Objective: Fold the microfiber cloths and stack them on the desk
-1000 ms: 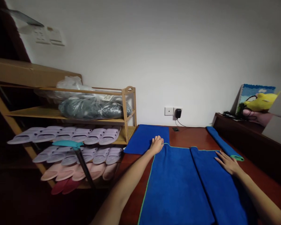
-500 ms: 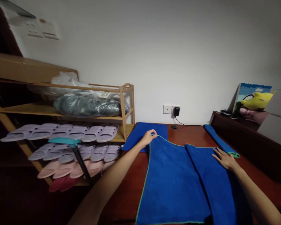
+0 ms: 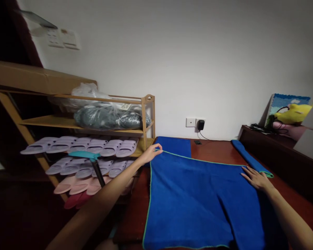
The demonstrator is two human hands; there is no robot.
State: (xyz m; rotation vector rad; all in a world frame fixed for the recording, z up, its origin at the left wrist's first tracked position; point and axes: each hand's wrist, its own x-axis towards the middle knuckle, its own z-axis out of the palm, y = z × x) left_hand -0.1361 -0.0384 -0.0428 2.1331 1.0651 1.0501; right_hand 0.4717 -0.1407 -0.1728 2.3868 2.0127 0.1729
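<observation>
On the table is one blue towel; the left hand pinches its far-left corner, the right hand lies widely spread near its far-right corner. Right of it is one rolled towel.

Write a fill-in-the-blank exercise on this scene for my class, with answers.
The left hand pinches a corner of the blue cloth, whose edging is ____.
The right hand rests palm ____ on the cloth.
The adapter plugged into the wall is ____ in colour.
The rack holding slippers stands to the ____ of the cloth.
Missing words: green; down; black; left.
</observation>
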